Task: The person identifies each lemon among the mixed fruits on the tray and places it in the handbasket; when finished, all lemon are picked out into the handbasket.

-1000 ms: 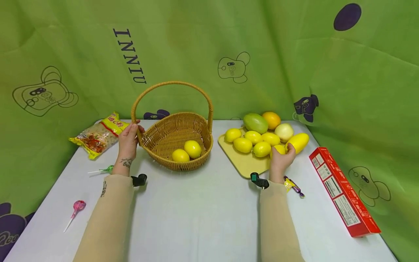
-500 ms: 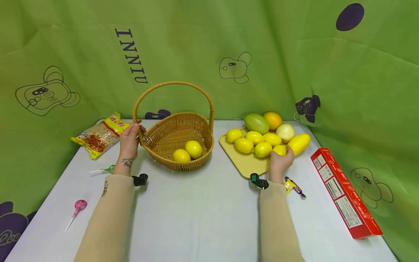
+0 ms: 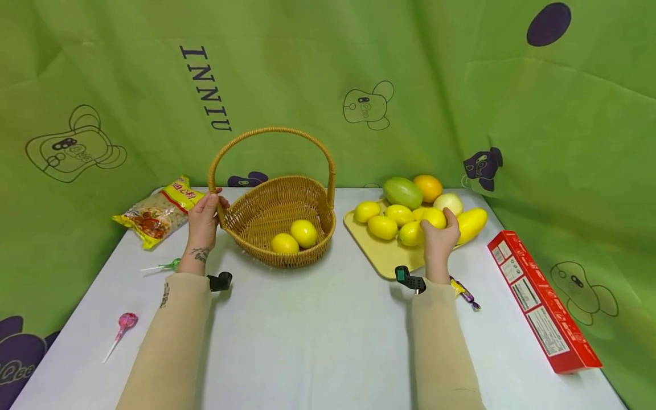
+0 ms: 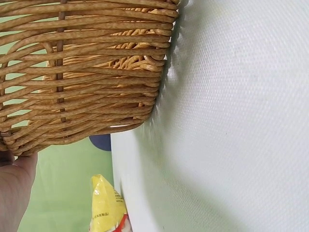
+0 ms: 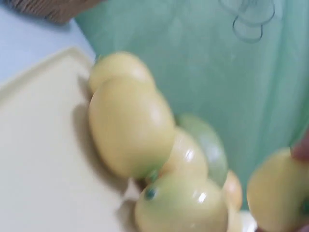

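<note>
My left hand (image 3: pixel 203 222) grips the base of the handle on the left side of a wicker basket (image 3: pixel 251 228), which stands on the table with two lemons (image 3: pixel 304 233) inside. In the left wrist view, the thumb touches the basket's woven wall (image 4: pixel 82 82). My right hand (image 3: pixel 441 236) pinches a lemon (image 3: pixel 434 217) between thumb and fingers, raised a little over the right part of a yellow tray (image 3: pixel 381 259). The held lemon (image 5: pixel 275 191) shows at the right edge of the blurred right wrist view. Several other lemons (image 3: pixel 382 227) lie on the tray.
Behind the lemons are a green mango-like fruit (image 3: pixel 402 193), an orange fruit (image 3: pixel 428 188) and a pale round one (image 3: pixel 449 204). A long yellow fruit (image 3: pixel 471 224), wrapped candy (image 3: pixel 466 293) and red box (image 3: pixel 543 302) lie right; a snack bag (image 3: pixel 159 213) and lollipops (image 3: pixel 127 320) left.
My right hand has lifted a lemon from the tray's right side, up and slightly back. The left hand and the basket stay in place.
</note>
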`<state>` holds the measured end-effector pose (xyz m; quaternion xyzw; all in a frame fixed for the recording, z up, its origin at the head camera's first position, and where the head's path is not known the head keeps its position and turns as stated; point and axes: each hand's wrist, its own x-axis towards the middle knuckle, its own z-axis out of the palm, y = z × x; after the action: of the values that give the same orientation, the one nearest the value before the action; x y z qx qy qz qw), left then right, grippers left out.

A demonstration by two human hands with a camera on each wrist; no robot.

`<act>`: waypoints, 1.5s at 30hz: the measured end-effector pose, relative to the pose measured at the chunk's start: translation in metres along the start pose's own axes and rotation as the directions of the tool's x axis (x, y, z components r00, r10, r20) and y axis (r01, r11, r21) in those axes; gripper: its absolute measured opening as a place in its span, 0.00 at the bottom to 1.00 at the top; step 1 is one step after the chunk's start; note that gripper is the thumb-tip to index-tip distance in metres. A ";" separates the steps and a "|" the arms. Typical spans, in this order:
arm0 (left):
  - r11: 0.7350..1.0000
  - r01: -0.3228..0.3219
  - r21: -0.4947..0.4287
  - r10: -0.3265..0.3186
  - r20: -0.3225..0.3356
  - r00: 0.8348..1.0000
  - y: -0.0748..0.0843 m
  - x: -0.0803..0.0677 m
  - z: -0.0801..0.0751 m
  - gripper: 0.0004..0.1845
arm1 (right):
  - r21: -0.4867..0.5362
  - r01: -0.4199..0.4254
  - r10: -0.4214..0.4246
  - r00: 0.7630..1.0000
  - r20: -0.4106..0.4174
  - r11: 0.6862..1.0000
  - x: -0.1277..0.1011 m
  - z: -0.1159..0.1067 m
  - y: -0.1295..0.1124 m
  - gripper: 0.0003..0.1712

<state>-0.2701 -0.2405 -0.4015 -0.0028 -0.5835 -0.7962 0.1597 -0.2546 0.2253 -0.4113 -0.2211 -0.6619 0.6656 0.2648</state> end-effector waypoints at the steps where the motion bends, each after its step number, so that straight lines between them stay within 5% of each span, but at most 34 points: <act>1: 1.000 0.000 0.002 0.000 -0.001 1.000 0.000 0.000 0.000 0.12 | 0.024 0.009 -0.010 0.999 0.048 1.000 0.000 0.003 -0.004 0.37; 5: 1.000 -0.008 0.010 0.008 -0.005 1.000 0.001 0.000 0.001 0.11 | 0.171 0.013 -0.058 0.965 0.256 0.985 -0.004 0.020 -0.014 0.34; 8: 1.000 -0.013 0.002 0.013 -0.005 1.000 0.001 0.000 0.001 0.11 | 0.264 -0.014 -0.103 0.899 0.425 0.964 -0.011 0.034 -0.017 0.33; 14: 1.000 -0.006 -0.002 0.006 0.001 1.000 0.000 0.000 0.000 0.10 | 0.282 -0.013 -0.201 0.671 0.714 0.959 -0.041 0.069 -0.023 0.33; 20: 1.000 0.003 -0.002 -0.003 0.002 1.000 0.000 0.001 -0.001 0.11 | 0.236 0.007 -0.216 0.426 0.878 0.972 -0.083 0.114 -0.032 0.33; 26: 1.000 -0.001 0.001 0.001 0.005 1.000 0.000 0.000 -0.001 0.11 | 0.109 0.144 -0.144 0.264 0.954 0.984 -0.127 0.148 -0.052 0.32; 29: 1.000 -0.004 0.006 0.004 0.007 1.000 0.000 0.000 -0.001 0.11 | 0.090 0.161 -0.125 0.223 0.967 0.983 -0.143 0.158 -0.061 0.33; 32: 1.000 -0.004 0.014 0.004 0.003 1.000 0.000 -0.001 0.000 0.11 | 0.105 0.143 -0.137 0.243 0.960 0.984 -0.149 0.164 -0.060 0.34; 41: 0.999 0.003 0.052 -0.002 -0.019 1.000 0.001 -0.002 0.002 0.11 | 0.245 0.068 -0.248 0.462 0.852 0.967 -0.127 0.155 -0.039 0.34; 45: 0.999 0.000 0.046 0.001 -0.025 1.000 0.001 -0.002 0.002 0.11 | 0.332 0.026 -0.284 0.583 0.761 0.943 -0.111 0.137 -0.035 0.34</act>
<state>-0.2686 -0.2388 -0.4001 0.0106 -0.5997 -0.7825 0.1670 -0.2566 0.0487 -0.3788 0.2005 -0.6234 0.7553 0.0263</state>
